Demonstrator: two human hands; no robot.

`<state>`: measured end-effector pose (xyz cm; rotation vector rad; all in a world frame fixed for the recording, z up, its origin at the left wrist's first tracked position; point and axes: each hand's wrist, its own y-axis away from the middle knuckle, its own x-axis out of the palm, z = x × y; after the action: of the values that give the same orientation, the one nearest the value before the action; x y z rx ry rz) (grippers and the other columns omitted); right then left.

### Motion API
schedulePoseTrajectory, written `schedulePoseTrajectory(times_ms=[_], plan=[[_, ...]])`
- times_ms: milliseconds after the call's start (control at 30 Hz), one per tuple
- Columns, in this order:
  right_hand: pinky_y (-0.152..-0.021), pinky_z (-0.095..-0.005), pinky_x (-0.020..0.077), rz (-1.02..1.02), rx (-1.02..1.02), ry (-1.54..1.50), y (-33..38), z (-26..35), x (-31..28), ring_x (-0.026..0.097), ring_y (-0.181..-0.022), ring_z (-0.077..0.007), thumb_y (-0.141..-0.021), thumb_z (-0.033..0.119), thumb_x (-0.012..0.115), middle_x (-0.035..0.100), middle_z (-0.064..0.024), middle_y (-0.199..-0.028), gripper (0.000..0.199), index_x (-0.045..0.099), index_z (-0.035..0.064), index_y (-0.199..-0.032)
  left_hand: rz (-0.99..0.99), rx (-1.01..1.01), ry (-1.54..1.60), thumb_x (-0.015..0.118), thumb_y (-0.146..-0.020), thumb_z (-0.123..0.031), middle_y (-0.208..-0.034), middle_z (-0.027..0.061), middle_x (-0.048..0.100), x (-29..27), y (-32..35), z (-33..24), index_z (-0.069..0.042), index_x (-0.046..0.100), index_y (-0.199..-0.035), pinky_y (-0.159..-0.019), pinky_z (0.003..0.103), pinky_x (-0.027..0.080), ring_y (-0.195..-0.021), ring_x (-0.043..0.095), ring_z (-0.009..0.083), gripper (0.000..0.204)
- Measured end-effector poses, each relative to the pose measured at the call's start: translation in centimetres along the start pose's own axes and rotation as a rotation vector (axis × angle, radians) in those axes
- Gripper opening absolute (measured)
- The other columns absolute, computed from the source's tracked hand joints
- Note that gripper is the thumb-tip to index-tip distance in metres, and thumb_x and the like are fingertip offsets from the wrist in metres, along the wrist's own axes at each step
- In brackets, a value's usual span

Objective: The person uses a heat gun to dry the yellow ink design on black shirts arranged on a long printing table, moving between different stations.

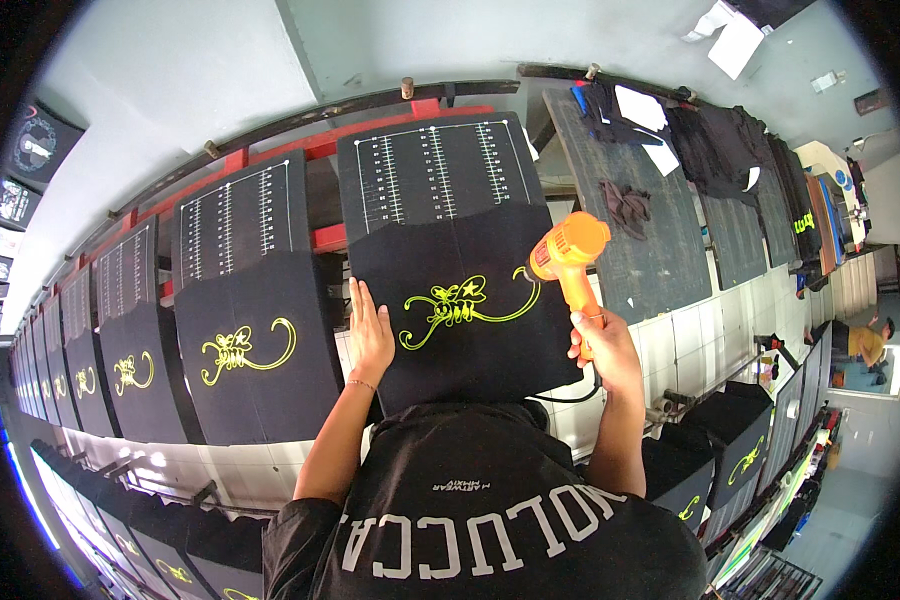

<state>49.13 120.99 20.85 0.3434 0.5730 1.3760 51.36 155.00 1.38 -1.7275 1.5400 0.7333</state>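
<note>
My right hand (606, 348) is wrapped round the handle of an orange heat gun (573, 245). Its nozzle points left, at the right end of a neon yellow-green print (458, 303) with a star and a curling tail. That print is on black fabric (455, 370) spread over a dark board (410, 165) marked with white ruler lines. Stretched out flat, my left hand (370, 328) lies at the left edge of the fabric, with nothing in it. A black cord (568, 399) hangs below the heat gun.
To the left runs a row of similar boards with printed black fabric (235, 350). Bare dark boards (630, 240) and piled black cloth (715, 145) are on the right. Behind the boards runs a red metal frame (325, 145). Another person (863, 342) is at the far right.
</note>
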Motion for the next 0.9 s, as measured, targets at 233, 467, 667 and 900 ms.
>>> schedulePoseTrajectory(times_ms=[233,467,667,900], plan=[[-0.045,-0.0244,0.0455,0.004,0.011,-0.046,0.6,-0.5,-0.7,0.059,-0.055,-0.0116,-0.092,0.035,0.066,0.058,-0.0014,-0.069,0.032,0.057,0.0037,-0.094,-0.003,0.008,0.015,0.042,-0.098,-0.015,-0.155,0.0283,0.017,0.0,0.0,0.0,0.009,0.024,-0.146,-0.109,0.045,0.031,-0.139,0.03,0.0425,0.057],[-0.045,-0.0239,0.0453,-0.007,-0.005,-0.014,1.1,-1.0,-0.8,0.059,-0.055,-0.0112,-0.091,0.035,0.066,0.059,-0.0008,-0.069,0.034,0.057,0.0032,-0.096,-0.01,-0.002,0.041,0.041,-0.099,-0.016,-0.155,0.0295,0.016,0.0,0.2,-0.1,0.01,0.021,-0.146,-0.112,0.045,0.029,-0.139,0.028,0.0436,0.058],[-0.045,-0.0237,0.0455,-0.013,0.021,-0.013,1.7,-1.3,-1.0,0.06,-0.055,-0.0112,-0.091,0.035,0.066,0.059,-0.0008,-0.069,0.034,0.057,0.0032,-0.097,-0.023,-0.073,0.076,0.041,-0.1,-0.017,-0.153,0.0313,0.019,0.7,0.9,0.8,0.009,0.015,-0.148,-0.114,0.043,0.028,-0.14,0.027,0.0443,0.06],[-0.045,-0.0243,0.045,-0.031,0.011,-0.024,2.7,-1.5,-0.8,0.059,-0.055,-0.0118,-0.092,0.033,0.065,0.058,-0.0015,-0.07,0.032,0.057,0.0024,-0.1,-0.026,-0.141,0.13,0.036,-0.102,-0.023,-0.144,0.0318,0.036,0.6,1.9,1.4,0.005,0.013,-0.15,-0.107,0.042,0.036,-0.131,0.041,0.0433,0.059]])
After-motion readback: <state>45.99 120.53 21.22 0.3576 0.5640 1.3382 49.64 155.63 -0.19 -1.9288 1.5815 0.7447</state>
